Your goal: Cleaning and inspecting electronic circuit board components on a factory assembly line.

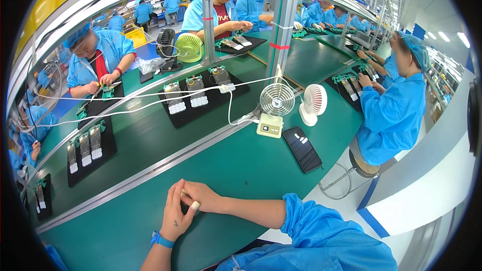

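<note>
My left hand (175, 215) and my right hand (206, 197) are brought together over the green worktable (241, 170), fingertips meeting. The fingers of both are drawn together, touching each other, and no object shows between them. Pale finger cots (195, 205) cover at least a thumb tip and perhaps another fingertip. A blue wristband (161, 240) circles my left wrist. Parts of the fingers are hidden where the hands overlap. Nearest to the right hand among loose things is a dark phone (302, 149), lying face up apart from it.
Beyond a metal rail (150, 175), black mats (201, 90) carry phone circuit assemblies on the green conveyor. A wire-guard fan (277, 99), a white fan (314, 101) and a pale power box (269, 126) stand by the post. White cables cross the line. Co-workers in blue sit around.
</note>
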Motion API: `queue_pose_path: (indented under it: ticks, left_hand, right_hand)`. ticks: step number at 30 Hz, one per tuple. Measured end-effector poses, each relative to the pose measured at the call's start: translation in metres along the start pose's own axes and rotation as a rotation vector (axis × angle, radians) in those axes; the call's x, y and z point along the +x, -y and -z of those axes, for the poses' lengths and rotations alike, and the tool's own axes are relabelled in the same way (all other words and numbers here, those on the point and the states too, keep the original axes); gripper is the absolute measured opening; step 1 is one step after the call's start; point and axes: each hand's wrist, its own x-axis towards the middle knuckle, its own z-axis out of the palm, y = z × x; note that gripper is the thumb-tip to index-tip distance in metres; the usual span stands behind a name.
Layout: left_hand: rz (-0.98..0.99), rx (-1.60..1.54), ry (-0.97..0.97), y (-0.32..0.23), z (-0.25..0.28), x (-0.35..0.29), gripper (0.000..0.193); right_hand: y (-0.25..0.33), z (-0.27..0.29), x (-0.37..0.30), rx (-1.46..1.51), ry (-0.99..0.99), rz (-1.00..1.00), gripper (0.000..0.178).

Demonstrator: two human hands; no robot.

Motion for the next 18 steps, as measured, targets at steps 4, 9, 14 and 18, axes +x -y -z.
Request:
queue_pose_path:
  ticks: [4, 9, 14, 18]
  left_hand:
    - [-0.014, 0.021, -0.004, 0.002, -0.001, 0.0, 0.063]
    - [-0.017, 0.027, -0.003, 0.002, -0.002, 0.001, 0.063]
    - [-0.008, 0.019, 0.003, 0.003, -0.003, 0.002, 0.064]
    - [0.002, -0.001, 0.005, 0.004, -0.004, 0.002, 0.064]
  right_hand:
    - [0.001, 0.001, -0.001, 0.014, 0.007, -0.017, 0.016]
    - [-0.005, -0.002, 0.0, 0.012, -0.034, 0.003, 0.015]
    - [-0.01, -0.004, 0.0, 0.023, -0.042, 0.003, 0.014]
    - [-0.009, -0.001, 0.0, 0.037, 0.0, -0.031, 0.012]
